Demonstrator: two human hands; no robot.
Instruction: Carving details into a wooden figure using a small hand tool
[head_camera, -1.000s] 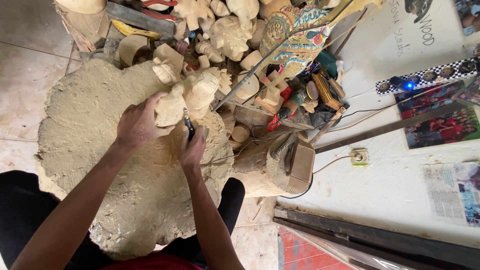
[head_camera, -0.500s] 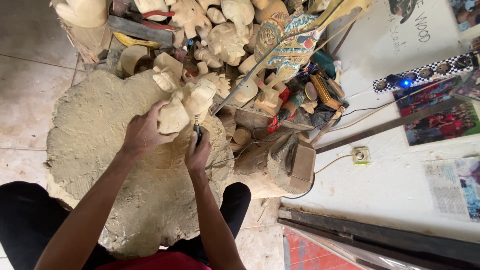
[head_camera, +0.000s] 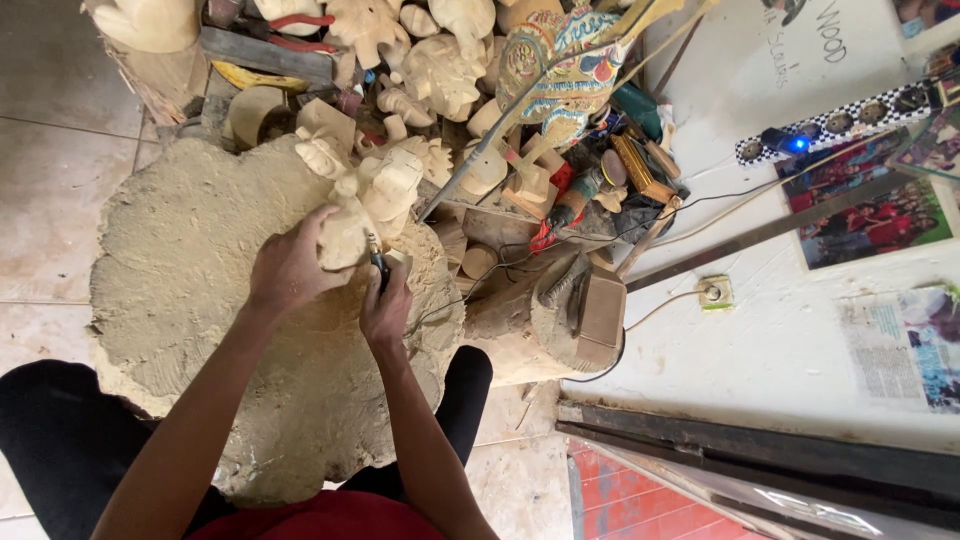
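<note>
A pale carved wooden figure (head_camera: 375, 195) lies on a big, rough, dust-covered wooden slab (head_camera: 190, 250). My left hand (head_camera: 290, 265) grips the figure's lower end and holds it against the slab. My right hand (head_camera: 385, 305) is closed around a small dark rotary carving tool (head_camera: 379, 262), whose tip touches the figure beside my left hand's fingers. A thin cord runs from the tool to the right.
Behind the slab lies a heap of unfinished carvings (head_camera: 420, 50), a painted figure (head_camera: 560, 60) and hand tools (head_camera: 600, 180). A wooden block (head_camera: 590, 315) stands at the right. A wall socket (head_camera: 714, 292) and pictures (head_camera: 870, 215) are on the white wall.
Both hands stay on the figure and the tool. The whole view has shifted slightly and the hands sit a little lower in it.
</note>
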